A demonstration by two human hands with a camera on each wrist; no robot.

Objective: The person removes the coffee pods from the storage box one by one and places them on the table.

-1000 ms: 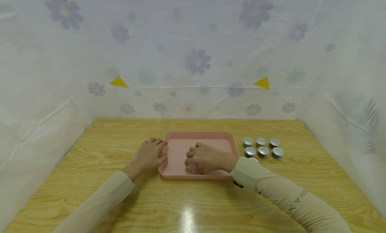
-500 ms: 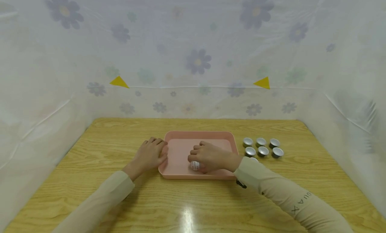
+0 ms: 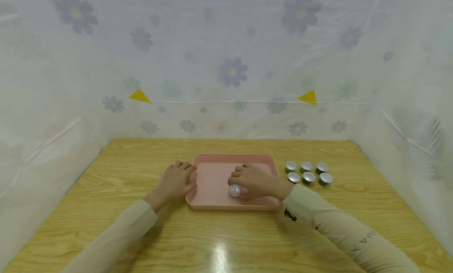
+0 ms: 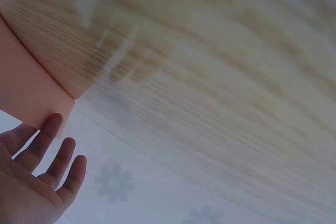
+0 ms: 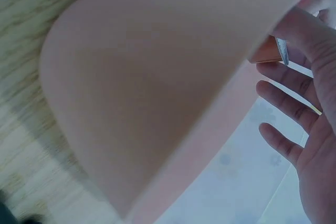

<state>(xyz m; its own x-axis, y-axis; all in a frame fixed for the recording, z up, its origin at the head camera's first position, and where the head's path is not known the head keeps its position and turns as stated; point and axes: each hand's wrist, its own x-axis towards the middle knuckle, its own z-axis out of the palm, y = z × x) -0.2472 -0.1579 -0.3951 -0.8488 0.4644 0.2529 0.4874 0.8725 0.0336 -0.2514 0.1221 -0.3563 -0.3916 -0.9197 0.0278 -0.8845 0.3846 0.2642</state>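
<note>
My right hand is low over the pink tray, pinching a coffee capsule between thumb and fingers. The capsule's printed silver lid faces me in the head view. In the right wrist view its copper-coloured body and silver rim show beside the fingers, partly hidden behind the thumb and tray wall. My left hand rests at the tray's left edge. In the left wrist view its fingers are spread and fairly straight, one fingertip touching the tray wall.
Several dark coffee capsules with silver lids stand in two rows on the wooden table, right of the tray. White flower-patterned sheeting encloses the back and sides. Two yellow triangles show on the back sheet.
My right hand has shifted right within the tray, carrying the capsule, whose lid now shows more fully. The right sleeve now covers another capsule near the tray. The left hand stays still.
</note>
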